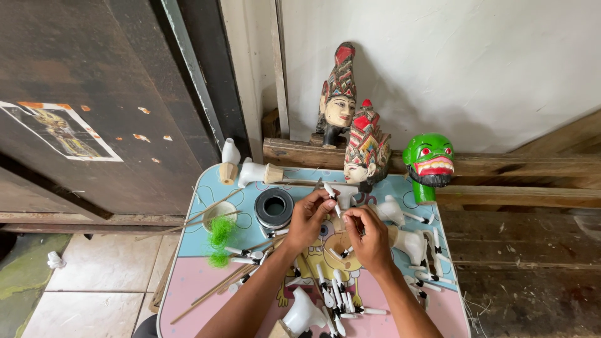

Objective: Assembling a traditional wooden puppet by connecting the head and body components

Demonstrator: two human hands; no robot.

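My left hand (pixel 308 217) pinches a small white puppet hand piece (pixel 330 191) with a dark end, held above the middle of a small cartoon-printed table (pixel 188 281). My right hand (pixel 370 236) is closed just beside it, fingertips touching the lower end of the same piece. Under and in front of my hands lie several more white carved arm and hand pieces (pixel 338 297). A white puppet torso (pixel 410 241) lies to the right of my right hand.
Two painted puppet heads with tall crowns (pixel 366 147) and a green masked head (pixel 428 163) stand at the table's back. A black tape roll (pixel 274 208), thin wooden sticks (pixel 213 288), green fibre tufts (pixel 219 235) and white carved parts (pixel 250 172) lie left. A dark door (pixel 94 94) is at left.
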